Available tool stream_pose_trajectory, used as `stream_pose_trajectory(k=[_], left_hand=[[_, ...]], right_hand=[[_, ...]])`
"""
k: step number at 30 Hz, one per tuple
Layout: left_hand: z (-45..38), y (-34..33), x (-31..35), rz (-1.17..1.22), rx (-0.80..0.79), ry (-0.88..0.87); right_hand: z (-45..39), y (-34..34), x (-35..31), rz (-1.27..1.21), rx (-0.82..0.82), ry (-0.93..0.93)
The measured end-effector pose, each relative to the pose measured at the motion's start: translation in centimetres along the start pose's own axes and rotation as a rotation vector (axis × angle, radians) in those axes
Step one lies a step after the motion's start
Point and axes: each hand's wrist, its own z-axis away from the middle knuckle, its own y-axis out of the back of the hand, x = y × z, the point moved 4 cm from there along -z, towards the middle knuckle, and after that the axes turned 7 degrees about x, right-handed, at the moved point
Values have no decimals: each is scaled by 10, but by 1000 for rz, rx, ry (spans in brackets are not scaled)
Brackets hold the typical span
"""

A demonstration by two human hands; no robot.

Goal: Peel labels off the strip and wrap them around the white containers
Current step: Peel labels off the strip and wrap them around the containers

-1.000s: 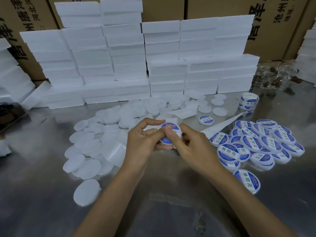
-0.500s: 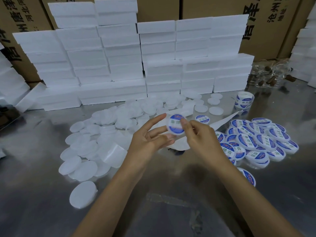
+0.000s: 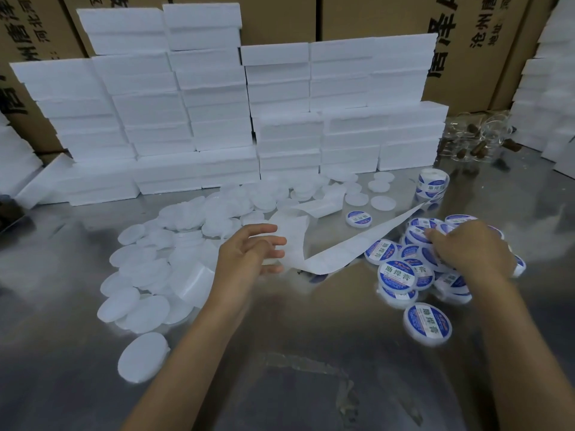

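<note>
Reflective steel tabletop (image 3: 295, 353), white foam boxes (image 3: 217, 119) stacked at 12 o'clock before brown cartons (image 3: 389, 17); left hand (image 3: 249, 253) spread empty, right hand (image 3: 469, 250) curled on blue-labelled white containers (image 3: 429, 275) at 2 o'clock, grip unclear.

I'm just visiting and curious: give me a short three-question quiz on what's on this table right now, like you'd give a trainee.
1. True or false: the left hand is gripping a white container.
2. Where do the labelled containers lie? A) heaped by the right hand B) on top of the foam blocks C) among the plain white containers
3. Fill in: the label roll stands on the table, and its backing strip trails toward the ____ hand.

Key: 1 false, its fingers are spread and hold nothing; 2 A; 3 left.
</note>
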Motion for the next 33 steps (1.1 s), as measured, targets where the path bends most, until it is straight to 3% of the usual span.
stream_pose_trajectory(k=[4,9,12,17,23,33], left_hand=[[-3,5,5,-13,62,-65],[-17,30,37,-37,203,-327],[-49,42,46,-224,298,-366],[-116,17,35,-852,146,-387],[-158,-14,0,-1252,-74,-324],[-164,-28,-15,-1125,-24,-207]], right_hand=[[7,4,-8,-43,92,52],[44,-3,-51,-190,212,344],[68,-20,-73,-139,189,484],[90,-42,-89,-52,144,652],[89,-52,-89,-99,99,684],[91,-56,-96,-189,63,685]])
